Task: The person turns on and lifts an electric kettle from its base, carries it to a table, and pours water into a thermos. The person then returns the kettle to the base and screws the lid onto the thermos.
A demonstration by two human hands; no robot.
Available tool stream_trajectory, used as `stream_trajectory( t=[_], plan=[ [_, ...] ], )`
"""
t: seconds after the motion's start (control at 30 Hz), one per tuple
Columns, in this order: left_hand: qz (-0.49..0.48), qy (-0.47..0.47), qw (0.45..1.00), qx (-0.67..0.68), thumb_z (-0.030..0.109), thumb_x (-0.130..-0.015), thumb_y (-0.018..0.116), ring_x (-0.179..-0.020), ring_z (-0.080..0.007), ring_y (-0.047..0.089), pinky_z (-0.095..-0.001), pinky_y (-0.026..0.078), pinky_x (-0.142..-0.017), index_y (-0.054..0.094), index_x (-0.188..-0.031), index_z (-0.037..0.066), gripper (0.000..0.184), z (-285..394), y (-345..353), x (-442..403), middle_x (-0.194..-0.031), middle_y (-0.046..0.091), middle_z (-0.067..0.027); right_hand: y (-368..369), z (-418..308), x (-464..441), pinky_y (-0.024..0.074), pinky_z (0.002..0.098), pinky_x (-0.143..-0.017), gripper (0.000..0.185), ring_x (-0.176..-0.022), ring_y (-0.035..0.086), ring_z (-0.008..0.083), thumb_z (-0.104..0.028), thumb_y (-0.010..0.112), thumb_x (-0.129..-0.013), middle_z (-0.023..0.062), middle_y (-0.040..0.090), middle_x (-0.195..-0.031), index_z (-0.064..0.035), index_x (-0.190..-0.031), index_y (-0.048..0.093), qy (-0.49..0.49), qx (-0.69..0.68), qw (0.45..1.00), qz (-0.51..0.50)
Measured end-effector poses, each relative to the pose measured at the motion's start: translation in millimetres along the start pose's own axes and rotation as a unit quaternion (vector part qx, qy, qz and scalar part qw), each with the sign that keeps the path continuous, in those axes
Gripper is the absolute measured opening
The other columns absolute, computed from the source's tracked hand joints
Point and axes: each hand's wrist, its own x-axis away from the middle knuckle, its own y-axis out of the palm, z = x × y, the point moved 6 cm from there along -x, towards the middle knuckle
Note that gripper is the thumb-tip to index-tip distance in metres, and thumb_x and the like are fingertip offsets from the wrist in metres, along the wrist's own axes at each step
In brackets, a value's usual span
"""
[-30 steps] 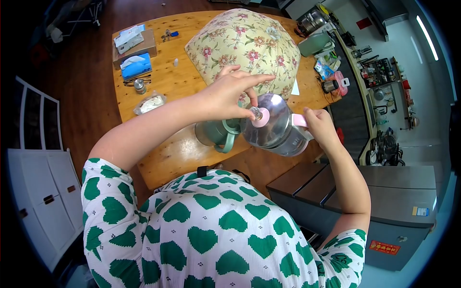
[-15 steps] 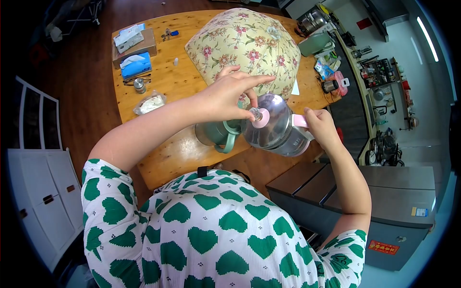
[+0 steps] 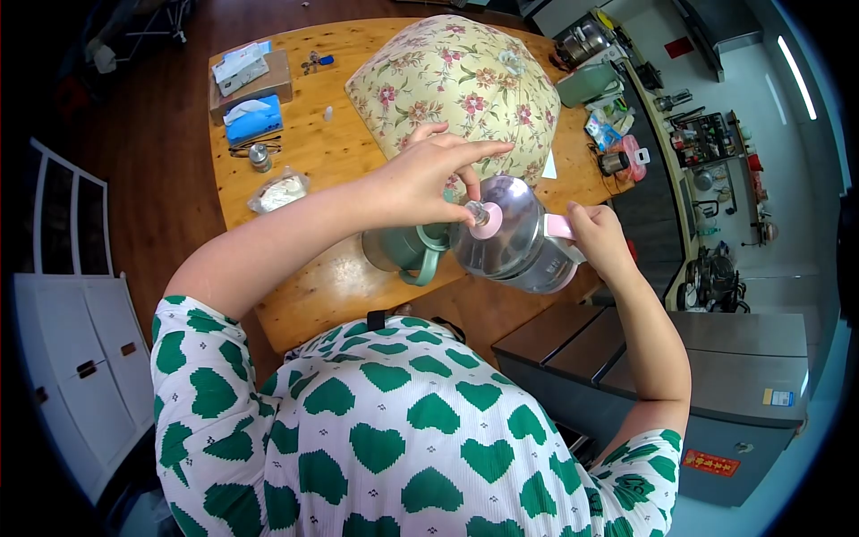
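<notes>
Head view: left fingers (image 3: 469,183) pinch the clear kettle's (image 3: 519,237) knob (image 3: 480,212).

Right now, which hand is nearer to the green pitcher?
Left. The left hand is close by the green pitcher, pinching the lid knob of the clear kettle; the right hand is farther right, beyond the kettle, holding the pink handle.
</notes>
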Motion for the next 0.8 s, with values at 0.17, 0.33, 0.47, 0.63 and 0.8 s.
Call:
stream_trajectory(
  t=[0.17,0.33,0.47,0.63,0.8],
  plan=[
    [0.004,0.002,1.0,-0.001,0.02,-0.077,0.088,-0.121,-0.0191,0.06,-0.0578,0.012,-0.128,0.037,-0.161,0.027,0.098,0,-1,0,-0.096,0.073,0.006,-1,-1,0,0.0486,0.0344,-0.066,0.051,-0.06,0.061,0.018,-0.037,0.053,-0.098,0.0092,0.065,-0.061,0.0003,-0.069,0.072,0.0,0.0,1.0,-0.001],
    [0.002,0.001,1.0,-0.001,0.02,-0.077,0.088,-0.122,-0.0191,0.06,-0.0576,0.012,-0.128,0.036,-0.161,0.026,0.098,0,-1,1,-0.096,0.074,0.0062,-1,-2,0,0.0484,0.0344,-0.066,0.051,-0.06,0.061,0.0173,-0.037,0.053,-0.098,0.0089,0.064,-0.061,-0.0001,-0.07,0.073,0.0,0.004,1.0,-0.007],
    [0.005,0.004,1.0,-0.008,0.021,-0.078,0.087,-0.122,-0.0188,0.06,-0.0575,0.012,-0.128,0.036,-0.161,0.025,0.098,-1,-2,1,-0.095,0.074,0.006,-2,-13,5,0.0486,0.0341,-0.066,0.051,-0.061,0.062,0.0162,-0.038,0.053,-0.098,0.0081,0.064,-0.06,-0.0004,-0.07,0.073,0.008,0.01,1.0,0.003],
    [0.008,0.006,1.0,0.001,0.02,-0.078,0.087,-0.122,-0.0187,0.061,-0.0575,0.011,-0.128,0.037,-0.161,0.025,0.097,-1,-2,2,-0.095,0.074,0.0058,-2,-13,6,0.0495,0.0342,-0.068,0.05,-0.062,0.063,0.0167,-0.038,0.053,-0.098,0.0088,0.065,-0.061,-0.0001,-0.072,0.074,0.007,0.014,1.0,0.001],
    [0.001,0.004,1.0,0.013,0.019,-0.078,0.087,-0.122,-0.0188,0.061,-0.0571,0.01,-0.128,0.037,-0.161,0.025,0.097,-1,-3,3,-0.095,0.073,0.0054,-2,-9,4,0.0502,0.0353,-0.068,0.051,-0.062,0.063,0.0192,-0.038,0.053,-0.097,0.0109,0.065,-0.061,0.0007,-0.072,0.073,0.006,0.014,1.0,0.004]
  ],
)
